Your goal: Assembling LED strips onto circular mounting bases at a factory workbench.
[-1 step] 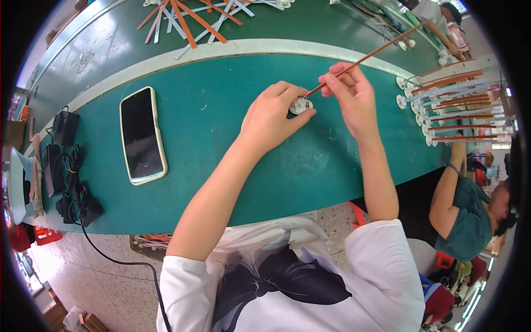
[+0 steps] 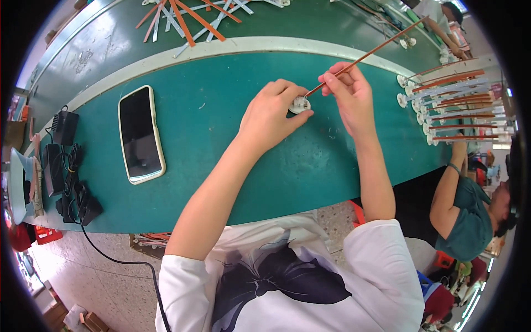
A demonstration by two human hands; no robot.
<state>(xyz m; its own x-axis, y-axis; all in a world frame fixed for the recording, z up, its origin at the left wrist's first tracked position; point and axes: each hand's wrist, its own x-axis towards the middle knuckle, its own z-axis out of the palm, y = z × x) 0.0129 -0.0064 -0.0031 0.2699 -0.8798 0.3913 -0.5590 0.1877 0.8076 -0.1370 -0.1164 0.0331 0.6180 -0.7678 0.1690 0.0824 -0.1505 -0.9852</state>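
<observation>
My left hand [image 2: 270, 115] is closed round the edge of a small round white piece [image 2: 300, 105], fingers on its far side and thumb on its near side. The piece stays low over the green table [image 2: 298, 171]. Between the thumb and fingers of my right hand [image 2: 352, 98] is a long, thin reddish-brown strip [image 2: 383, 47]. It slants up to the far right, and its lower end meets the white piece beside my left fingertips. Exactly how the two join there is too small to tell.
A phone [image 2: 141, 135] lies left of my arms, with black adapters and cables [image 2: 69, 166] farther left. Brown and white strips with round white ends [image 2: 453, 105] are lined up at the right. More strips [image 2: 191, 22] lie beyond the pale ledge. A co-worker [image 2: 464, 216] sits at the right.
</observation>
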